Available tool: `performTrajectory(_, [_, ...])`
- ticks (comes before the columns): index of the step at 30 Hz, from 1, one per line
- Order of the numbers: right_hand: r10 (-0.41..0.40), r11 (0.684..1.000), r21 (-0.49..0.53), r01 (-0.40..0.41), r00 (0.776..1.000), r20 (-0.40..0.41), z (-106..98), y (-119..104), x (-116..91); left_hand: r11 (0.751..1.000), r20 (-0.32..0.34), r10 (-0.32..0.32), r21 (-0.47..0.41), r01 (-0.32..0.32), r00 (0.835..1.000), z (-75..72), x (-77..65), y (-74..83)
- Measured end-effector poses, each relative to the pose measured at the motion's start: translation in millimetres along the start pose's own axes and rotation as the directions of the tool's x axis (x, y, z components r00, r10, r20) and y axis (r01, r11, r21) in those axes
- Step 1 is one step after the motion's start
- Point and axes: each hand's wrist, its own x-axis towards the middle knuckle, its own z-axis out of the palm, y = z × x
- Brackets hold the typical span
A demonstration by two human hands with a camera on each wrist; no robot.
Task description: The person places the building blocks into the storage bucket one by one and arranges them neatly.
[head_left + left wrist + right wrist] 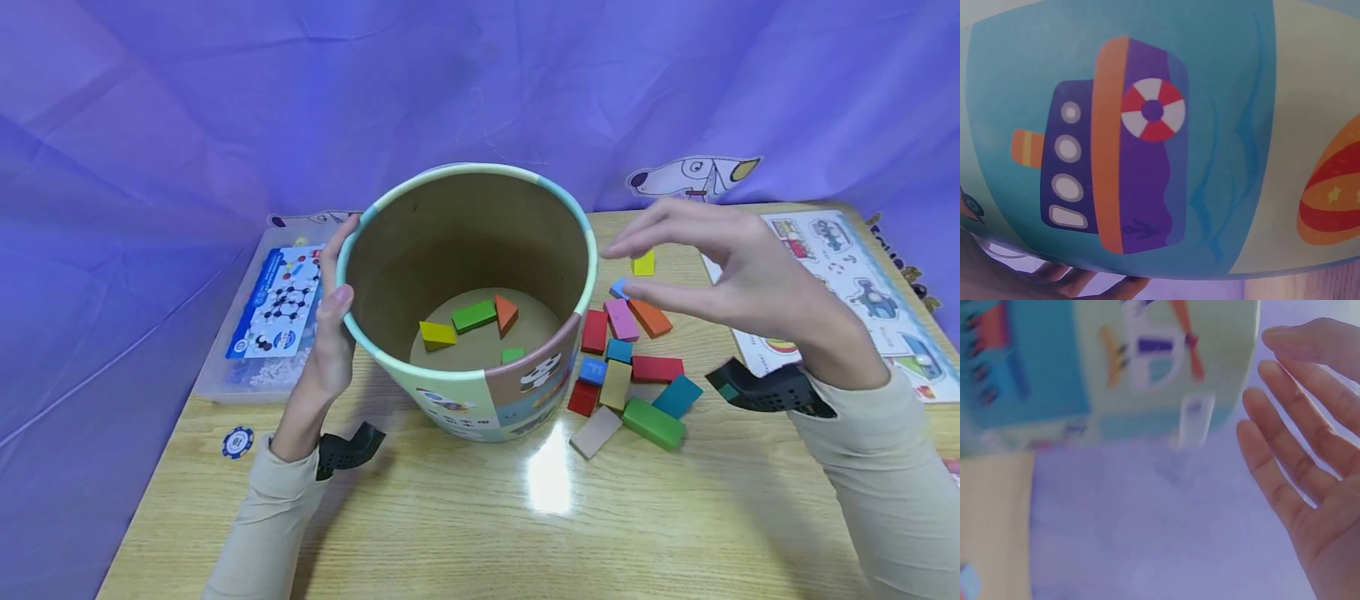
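Observation:
A large round bucket (pixel 450 383) with pictures on its wall stands at the middle of the table, its mouth facing up. Inside lie a yellow block (pixel 438 334), a green block (pixel 474 317), an orange triangular block (pixel 506 314) and a partly hidden green block (pixel 513 356). My left hand (pixel 330 333) rests against the bucket's left side, thumb at the rim and fingers extended along the outside. My right hand (pixel 727 258) hovers apart from the bucket's right side, holding nothing, thumb and fingers spread apart. Below it lies a group of coloured blocks (pixel 654 423).
A clear plastic box (pixel 217 379) with a molecule picture lies at the back left. Near it is a blue poker chip (pixel 237 442). Printed picture boards (pixel 855 275) lie at the right. A purple curtain (pixel 480 83) hangs behind the table (pixel 450 533).

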Motion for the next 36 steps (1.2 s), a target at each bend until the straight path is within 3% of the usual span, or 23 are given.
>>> performTrajectory(5, [0.047,0.996,-0.073,-0.049,0.999,-0.024,-6.2,18.7,-45.9,1.000,-0.011,-0.005,-0.010,0.005,1.000,-0.7,-0.7,1.0])
performTrajectory(9, [0.134,0.984,-0.134,-0.121,0.987,0.088,1.1,35.1,-83.7,1.000,-0.017,-0.009,-0.002,0.009,1.000,-1.4,-1.0,0.7])
performTrajectory(13, [0.247,0.966,-0.140,-0.219,0.941,0.231,13.9,50.9,-115.6,1.000,-0.016,-0.010,0.000,0.010,1.000,-1.4,-1.1,-0.2])
performTrajectory(16, [0.303,0.950,-0.158,-0.268,0.913,0.272,22.6,60.1,-133.5,1.000,-0.014,-0.007,-0.001,0.007,1.000,-0.5,-1.2,0.0])
performTrajectory(22, [0.329,0.938,-0.196,-0.285,0.911,0.249,33.6,68.4,-148.9,1.000,-0.013,0.004,0.004,-0.004,1.000,0.6,-1.5,1.8])
performTrajectory(31, [0.333,0.929,-0.246,-0.275,0.912,0.240,43.3,69.8,-153.8,1.000,-0.006,0.008,0.021,-0.008,1.000,1.0,-0.7,1.0])
performTrajectory(36, [0.340,0.916,-0.302,-0.264,0.910,0.237,38.5,68.9,-152.8,1.000,-0.008,0.010,0.013,-0.010,1.000,1.8,0.3,2.0])
